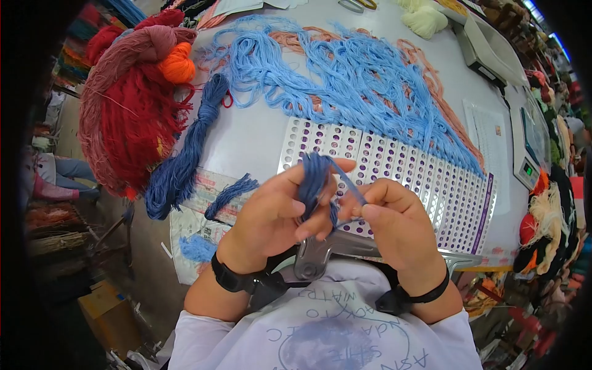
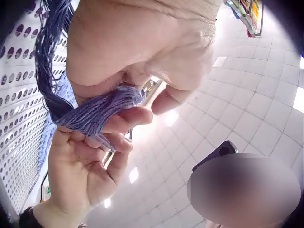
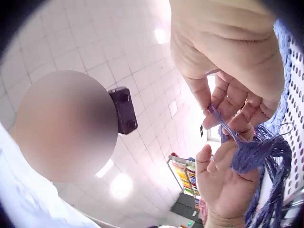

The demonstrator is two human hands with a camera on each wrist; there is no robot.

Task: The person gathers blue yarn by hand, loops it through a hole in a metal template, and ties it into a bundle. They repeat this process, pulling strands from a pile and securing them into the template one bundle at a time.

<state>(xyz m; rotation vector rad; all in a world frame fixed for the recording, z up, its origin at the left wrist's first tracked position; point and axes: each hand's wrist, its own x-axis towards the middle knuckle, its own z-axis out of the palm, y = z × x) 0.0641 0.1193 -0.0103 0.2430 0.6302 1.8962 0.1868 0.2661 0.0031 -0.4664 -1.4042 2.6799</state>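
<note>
A small hank of dark blue yarn (image 1: 314,176) loops over the fingers of my left hand (image 1: 259,216), which grips it. The left wrist view has the hank (image 2: 99,110) bunched between that hand's thumb and fingers, its strands hanging down one side. My right hand (image 1: 401,225) pinches a thin strand group (image 1: 350,180) pulled out from the hank, thumb against forefinger. In the right wrist view this strand group (image 3: 223,121) runs taut from the right fingertips to the hank. Both hands are close together, over the near edge of a white perforated board (image 1: 394,185).
Light blue yarn (image 1: 370,74) covers the board's far side. A dark blue skein (image 1: 194,142) and red yarn (image 1: 139,117) lie at left, with a short blue bundle (image 1: 231,196) nearer me. At right stands a scale (image 1: 524,148). A metal bar (image 1: 345,246) crosses below my hands.
</note>
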